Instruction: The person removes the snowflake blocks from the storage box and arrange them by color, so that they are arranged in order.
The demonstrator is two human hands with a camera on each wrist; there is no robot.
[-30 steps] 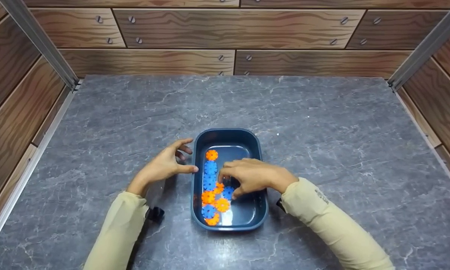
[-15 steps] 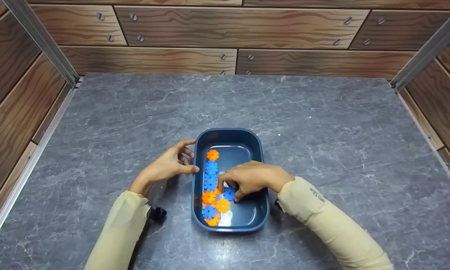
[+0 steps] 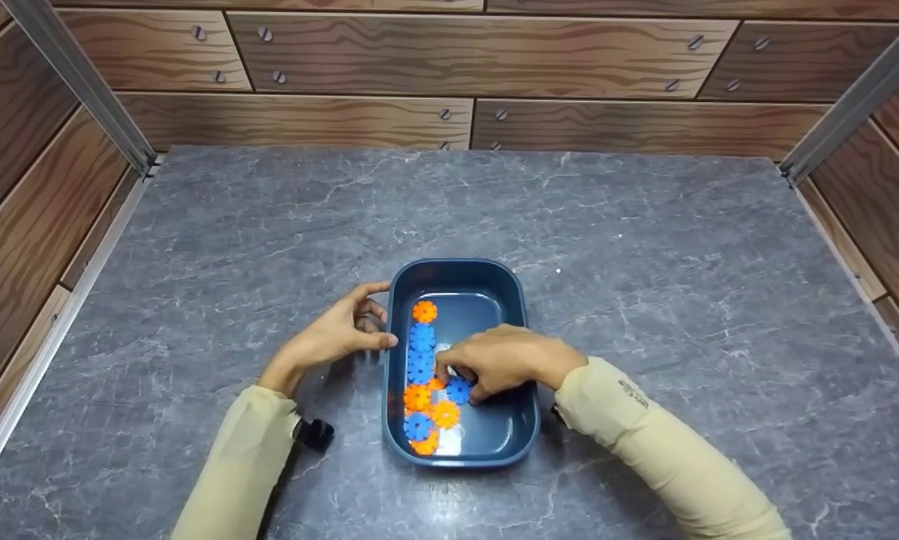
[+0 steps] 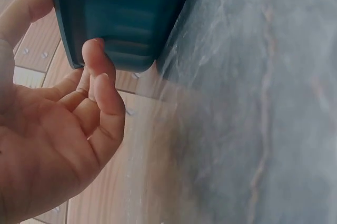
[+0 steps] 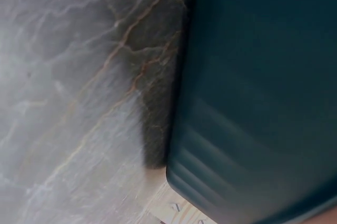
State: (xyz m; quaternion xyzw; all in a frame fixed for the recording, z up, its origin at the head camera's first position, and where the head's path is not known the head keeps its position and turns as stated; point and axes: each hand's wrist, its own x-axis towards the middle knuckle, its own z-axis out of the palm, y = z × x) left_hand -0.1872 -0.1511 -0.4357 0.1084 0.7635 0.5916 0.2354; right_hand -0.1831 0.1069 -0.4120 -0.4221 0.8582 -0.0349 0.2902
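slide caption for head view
Right hand among orange notched discs and blue notched discs in navy rectangular tub, left hand alongside.

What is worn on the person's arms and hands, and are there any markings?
There is a long pale yellow fabric left sleeve and a matching right sleeve; the latter has a small dark grey marking, illegible here. A boxy black device sits by the left sleeve's end; a black piece partly shows under the right one. The left hand and right hand wear no gloves.

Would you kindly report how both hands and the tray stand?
Left hand touching edge of tray. Right hand inside, fingertips at a blue piece, grip unclear. Orange piece partly hidden by that hand.
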